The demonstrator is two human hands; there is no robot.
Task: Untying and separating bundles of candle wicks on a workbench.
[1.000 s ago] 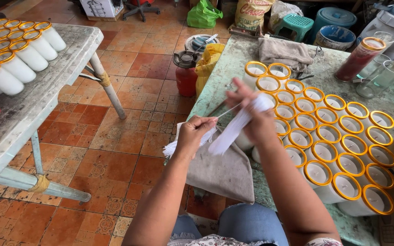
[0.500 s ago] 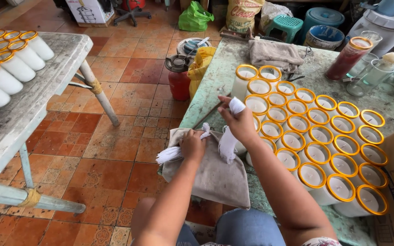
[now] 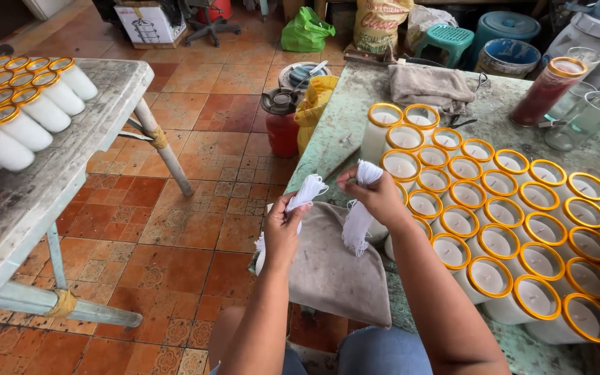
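Nearest to us, our knees in blue jeans [image 3: 376,347] sit under the near edge of the green table [image 3: 342,132]. A grey cloth [image 3: 335,267] hangs over that edge, probably as a soft place to lay the strings down.

Just above the cloth our two hands work. The left hand [image 3: 283,226] is closed around a bundle of white wicks [image 3: 305,192]; one looped end stands up above the fingers and the loose ends hang below the palm, at the cloth's left side. The right hand [image 3: 378,196] is closed on a second bundle [image 3: 357,222], folded over the fingers so that both halves hang down. Held so, each bundle stays together and does not spread. We cannot tell whether one wick runs between the hands, because the strings are too thin to see.

Just beside the right hand, to the right, stand the candle jars [image 3: 498,239] with gold rims, packed in tight rows up to the near right corner, so they are easy to reach. Most show white wax inside.

Farther on the table lie a folded towel [image 3: 430,85], a tall red candle [image 3: 546,90] and clear glasses [image 3: 581,114].

On the left, across the tiled floor [image 3: 196,160], another table [image 3: 57,160] carries more white jars [image 3: 26,111]. Beyond, we see a red canister [image 3: 281,118] and a green bag [image 3: 305,29].
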